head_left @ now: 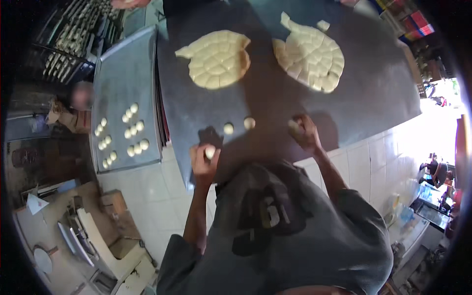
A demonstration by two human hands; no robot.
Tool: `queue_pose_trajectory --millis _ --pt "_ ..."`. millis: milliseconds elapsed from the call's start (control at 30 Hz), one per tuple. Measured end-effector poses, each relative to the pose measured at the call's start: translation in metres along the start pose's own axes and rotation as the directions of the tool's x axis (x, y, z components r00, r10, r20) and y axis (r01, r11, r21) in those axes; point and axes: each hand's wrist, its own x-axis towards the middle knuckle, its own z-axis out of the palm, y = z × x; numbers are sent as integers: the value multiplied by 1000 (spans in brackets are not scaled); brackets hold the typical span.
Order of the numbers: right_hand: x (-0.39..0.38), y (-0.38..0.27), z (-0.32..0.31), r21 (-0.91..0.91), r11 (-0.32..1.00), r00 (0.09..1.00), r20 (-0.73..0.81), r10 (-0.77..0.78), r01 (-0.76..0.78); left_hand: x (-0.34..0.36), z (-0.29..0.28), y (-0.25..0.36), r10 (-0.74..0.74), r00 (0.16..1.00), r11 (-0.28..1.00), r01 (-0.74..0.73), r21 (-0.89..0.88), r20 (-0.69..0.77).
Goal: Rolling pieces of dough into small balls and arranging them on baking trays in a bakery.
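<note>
Near the front left of the dark metal table [378, 73], my left hand [202, 164] is closed round a small pale dough ball [210, 152]. My right hand [307, 135] is low over the table's front edge, fingers curled round a dough piece [294, 125] that they partly hide. Between the hands two dough balls [228, 128] [249, 123] lie on the table. Farther back are two flattened dough rounds, the left one [219, 61] and the right one [314, 59], both scored into many small pieces. A loose dough scrap [323, 25] lies beyond the right round.
A metal tray [120, 64] beside the table's left edge bears several dough balls in small groups. A rack [73, 42] with filled trays stands at the far left. A pale machine [105, 233] is at lower left. White tiles [361, 160] show below the table. Another person [436, 171] is at far right.
</note>
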Motion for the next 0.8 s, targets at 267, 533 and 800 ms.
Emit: queue_pose_trajectory --millis 267,533,800 --pt "70 31 58 150 762 706 298 -642 630 38 29 -44 179 904 973 -222 67 389" --pt "202 54 102 430 902 991 131 -11 -47 30 -6 -65 -413 898 843 441 -308 154" --pt "330 -6 161 38 993 968 -221 117 -112 -31 23 -64 -446 880 882 463 -89 166"
